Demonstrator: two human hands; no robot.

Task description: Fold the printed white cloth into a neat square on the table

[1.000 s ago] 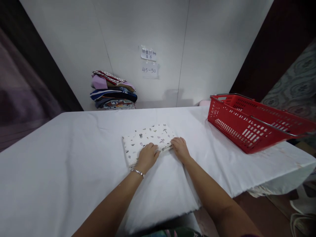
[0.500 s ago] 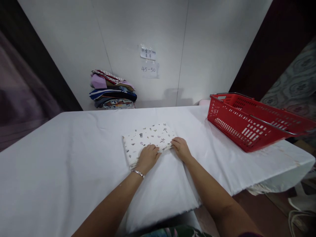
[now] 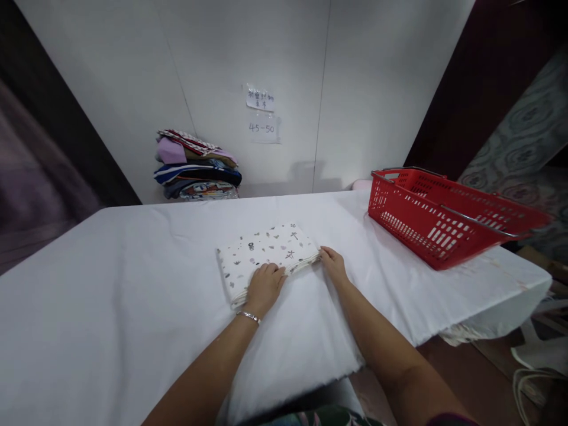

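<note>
A folded white cloth [image 3: 261, 248] with small printed motifs lies in several layers on the white-covered table [image 3: 168, 266]. My left hand [image 3: 265, 287], with a bracelet at the wrist, is closed over the cloth's near edge, its fingers on top. At the near right corner, my right hand [image 3: 333, 264] pinches the layered edge between thumb and fingers. The thumb of each hand is partly hidden.
A red plastic basket [image 3: 408, 222] with metal handles stands at the table's right end. Folded fabrics [image 3: 197, 165] are stacked at the back left against the wall. Paper notes [image 3: 264, 127] hang on the wall.
My right hand has slid a little right along the near edge to the cloth's corner, and the edge there looks straighter. My left hand keeps its place on the cloth. The camera view shifted slightly.
</note>
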